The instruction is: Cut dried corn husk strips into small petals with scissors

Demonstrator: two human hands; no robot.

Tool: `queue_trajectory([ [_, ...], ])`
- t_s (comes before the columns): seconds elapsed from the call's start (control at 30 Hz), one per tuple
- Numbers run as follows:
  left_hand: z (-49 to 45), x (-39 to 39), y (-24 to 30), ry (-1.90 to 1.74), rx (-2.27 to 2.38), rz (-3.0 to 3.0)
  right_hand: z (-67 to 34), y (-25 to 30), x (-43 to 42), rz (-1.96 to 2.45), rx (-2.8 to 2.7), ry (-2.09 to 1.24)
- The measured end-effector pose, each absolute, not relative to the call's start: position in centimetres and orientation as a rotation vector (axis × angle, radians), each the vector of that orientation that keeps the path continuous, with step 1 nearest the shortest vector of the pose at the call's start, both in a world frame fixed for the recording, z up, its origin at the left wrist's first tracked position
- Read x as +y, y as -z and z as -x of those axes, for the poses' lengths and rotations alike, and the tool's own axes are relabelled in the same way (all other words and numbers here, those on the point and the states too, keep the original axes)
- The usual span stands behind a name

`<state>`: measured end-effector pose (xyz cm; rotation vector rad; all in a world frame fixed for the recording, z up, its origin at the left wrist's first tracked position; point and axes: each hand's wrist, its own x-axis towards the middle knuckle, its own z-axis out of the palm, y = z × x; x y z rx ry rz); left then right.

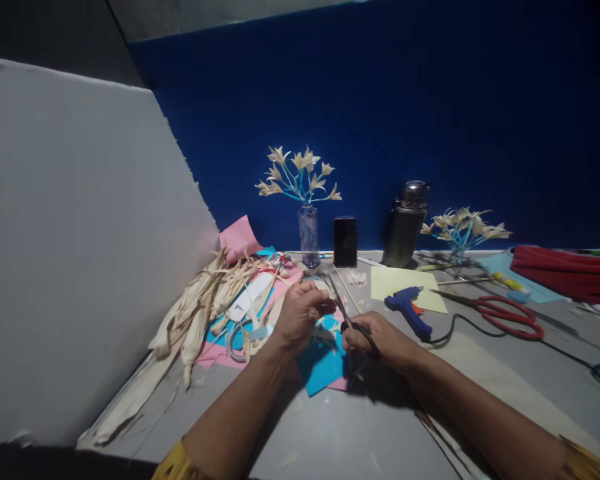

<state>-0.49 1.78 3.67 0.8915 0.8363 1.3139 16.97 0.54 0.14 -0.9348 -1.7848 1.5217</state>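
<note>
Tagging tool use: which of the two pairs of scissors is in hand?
The black-handled scissors, gripped by the right hand. The red-handled scissors lie untouched on the table, right of the blue glue gun.

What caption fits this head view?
Right hand holds black scissors at a pale strip in the left hand, over blue paper.

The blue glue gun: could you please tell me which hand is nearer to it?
Right. The right hand, gripping black scissors, sits left of the glue gun; the left hand, pinching a pale piece, is farther left.
</note>
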Motion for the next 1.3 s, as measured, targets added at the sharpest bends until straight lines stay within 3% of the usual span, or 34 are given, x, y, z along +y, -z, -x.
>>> queue_trajectory([
  [0.9, 0.7, 2.0, -3.2, -1.31, 0.825, -0.926, -16.6, -0.3, 0.2, 1.072, -1.691, -1.589],
  [1.17, 0.1, 2.1, -2.6, -1.266, 0.871, -0.974, -16.9, -0.4, 1.5, 1.092, -1.306, -1.276],
  [1.3, -0.2, 2.1, -1.6, -1.215, 0.897, -1.028, -16.9, -0.8, 1.7, 0.999, -1.237, -1.289],
])
